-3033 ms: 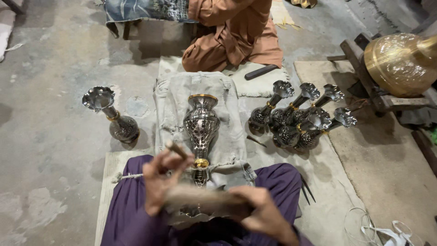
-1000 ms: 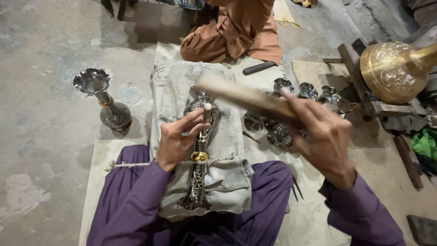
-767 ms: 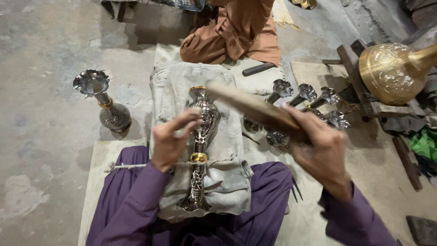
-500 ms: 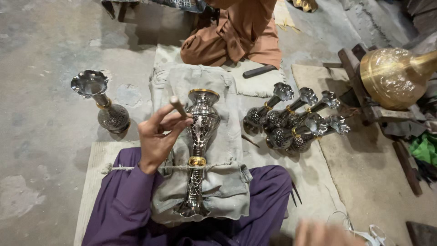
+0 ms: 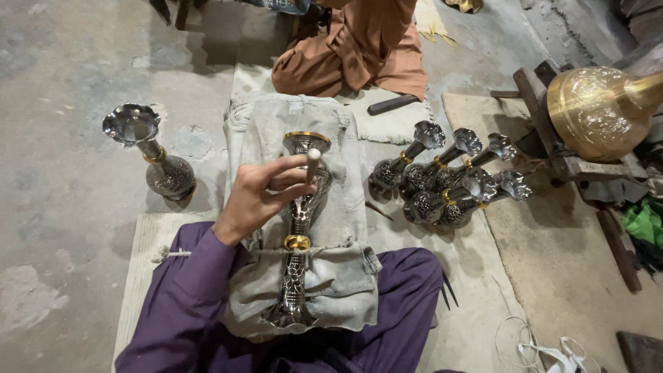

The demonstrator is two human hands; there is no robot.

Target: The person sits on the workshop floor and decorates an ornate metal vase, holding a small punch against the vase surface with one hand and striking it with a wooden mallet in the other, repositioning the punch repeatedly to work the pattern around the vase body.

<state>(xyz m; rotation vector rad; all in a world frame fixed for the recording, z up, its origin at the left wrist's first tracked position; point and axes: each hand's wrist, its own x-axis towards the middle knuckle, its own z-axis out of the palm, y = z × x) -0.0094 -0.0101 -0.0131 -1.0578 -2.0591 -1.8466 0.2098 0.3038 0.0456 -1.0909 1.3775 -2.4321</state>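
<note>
Rough grey concrete floor (image 5: 76,62) spreads on all sides, patched and stained. On it lie pale woven mats (image 5: 552,269), and at the far end sits another person in rust-brown clothing (image 5: 359,48). At the right a large polished brass vessel (image 5: 604,110), round and bright, rests on a dark wooden stand (image 5: 552,148).

A worn grey cloth pad (image 5: 331,159), thick and creased like folded canvas, runs from the purple-clad lap outward. Along it lies a slim metal vase (image 5: 298,235), silver with dark engraved patterning, a gold rim at the mouth and a gold band at the waist; its foot points to the wearer, its mouth away.

Right of the pad a cluster of similar vases (image 5: 449,179) lies heaped, with fluted mouths. One more vase (image 5: 155,155) stands upright on the floor at the left.

The left hand (image 5: 259,197) rests on the vase's upper body, its grip closed around a thin pale punch (image 5: 313,160), fingers curled and thumb pressed to it. The right hand is out of sight.
</note>
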